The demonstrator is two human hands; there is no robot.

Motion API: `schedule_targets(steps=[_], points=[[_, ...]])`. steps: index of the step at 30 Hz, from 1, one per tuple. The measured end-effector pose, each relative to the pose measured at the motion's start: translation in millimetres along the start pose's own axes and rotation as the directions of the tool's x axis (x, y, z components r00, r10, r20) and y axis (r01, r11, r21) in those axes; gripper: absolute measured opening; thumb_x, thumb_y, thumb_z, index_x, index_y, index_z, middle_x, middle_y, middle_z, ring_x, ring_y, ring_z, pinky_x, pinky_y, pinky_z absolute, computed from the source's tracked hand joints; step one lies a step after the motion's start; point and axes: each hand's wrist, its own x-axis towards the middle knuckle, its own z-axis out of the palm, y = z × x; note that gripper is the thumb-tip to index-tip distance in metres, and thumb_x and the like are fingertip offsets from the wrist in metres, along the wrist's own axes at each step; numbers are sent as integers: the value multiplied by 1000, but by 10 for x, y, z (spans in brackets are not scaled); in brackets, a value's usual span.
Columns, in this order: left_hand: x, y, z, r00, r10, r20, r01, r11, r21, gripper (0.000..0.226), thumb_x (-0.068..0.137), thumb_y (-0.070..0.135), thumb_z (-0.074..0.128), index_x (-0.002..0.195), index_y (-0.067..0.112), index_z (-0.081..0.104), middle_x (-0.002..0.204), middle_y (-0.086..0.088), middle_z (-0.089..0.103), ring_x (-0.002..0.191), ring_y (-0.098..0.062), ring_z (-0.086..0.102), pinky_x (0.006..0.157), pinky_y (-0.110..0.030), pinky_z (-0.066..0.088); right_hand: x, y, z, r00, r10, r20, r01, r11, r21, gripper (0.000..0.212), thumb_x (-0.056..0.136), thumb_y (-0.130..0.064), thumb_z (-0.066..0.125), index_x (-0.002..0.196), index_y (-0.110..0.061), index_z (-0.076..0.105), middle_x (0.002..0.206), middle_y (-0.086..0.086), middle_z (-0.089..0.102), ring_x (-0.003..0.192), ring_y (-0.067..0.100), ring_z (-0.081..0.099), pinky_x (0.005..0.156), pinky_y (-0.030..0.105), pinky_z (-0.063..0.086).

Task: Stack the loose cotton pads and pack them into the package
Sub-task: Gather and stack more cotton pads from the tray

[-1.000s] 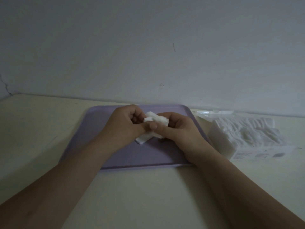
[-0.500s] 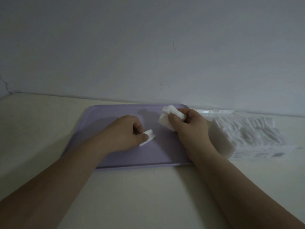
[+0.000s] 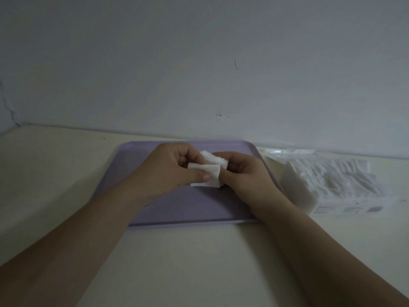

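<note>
a cream table (image 3: 199,262) bears a lilac tray (image 3: 137,156) and, seemingly, an open package (image 3: 336,191).

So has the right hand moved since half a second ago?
Yes. The right hand came back left, away from the package, over the purple tray, meeting the left hand.

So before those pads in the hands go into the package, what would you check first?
1. Left hand grips a cotton pad: ok.
2. Right hand holds the small stack: ok.
3. Pad and stack edges aligned: not ok, they sit offset.
4. Loose pads left on the purple tray: none visible, ok.
5. Package within reach at the right: ok.
6. Package opening free: cannot tell.
</note>
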Motion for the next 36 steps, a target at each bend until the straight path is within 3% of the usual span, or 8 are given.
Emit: schedule_targets(steps=[8,14,18,21,24,27,32,36], points=[[-24,13,-16,999,6,-34,-2,994,112,39,66,6,94,92,17,66,83,-11,77,74,-21,71,79,-57,60,-16,5,5,998,-38,59,40,998,-41,22,96,-8,70,116,0,73,110,24,76,93,21,69,88,40,57],[-4,-12,-2,998,23,-64,-10,979,203,52,59,29,98,94,20,61,66,-9,60,56,-12,49,56,-36,42,-21,-49,-27,988,47,150,-56,997,59,25,83,-12,69,106,-7,77,98,16,73,90,24,61,84,40,44],[23,-76,-21,990,23,-136,17,959,283,65,44,54,89,100,31,66,74,6,60,58,-8,49,58,-32,43,-39,-58,-1,980,35,195,-44,998,41,50,70,-10,85,117,-6,70,108,15,76,99,24,68,97,45,54],[1,-45,-16,997,40,-68,-13,934,356,46,58,46,96,94,30,73,94,6,69,70,-17,64,65,-39,56,-22,-8,17,993,-12,119,9,1000,27,42,72,-5,84,112,0,69,105,23,75,94,26,67,94,49,56],[-49,17,-2,1000,4,9,-7,962,271,29,73,33,92,94,24,74,92,0,75,79,-17,69,75,-42,58,-47,-45,-23,998,1,68,-7,996,85,23,88,7,71,111,6,66,98,17,73,90,25,66,83,37,55],[-98,76,-1,1000,-15,13,14,992,126,21,78,26,88,93,21,74,86,-2,75,77,-12,65,74,-34,52,-69,-128,-2,998,38,56,-45,991,124,24,92,4,68,117,3,66,97,11,75,88,24,69,74,30,57],[-187,323,173,988,26,-150,-30,999,-18,14,88,10,79,101,13,75,73,8,72,59,1,58,54,-13,43,-133,-484,19,997,70,45,-74,993,87,23,92,-12,73,114,-5,73,96,11,78,89,27,74,78,40,50],[-118,496,353,991,34,-133,-29,999,42,9,97,20,68,100,22,76,78,3,75,60,-4,58,56,-22,45,-213,-746,-108,986,162,-24,-160,984,74,24,93,-21,72,110,-4,75,101,20,79,96,37,75,78,40,53]])
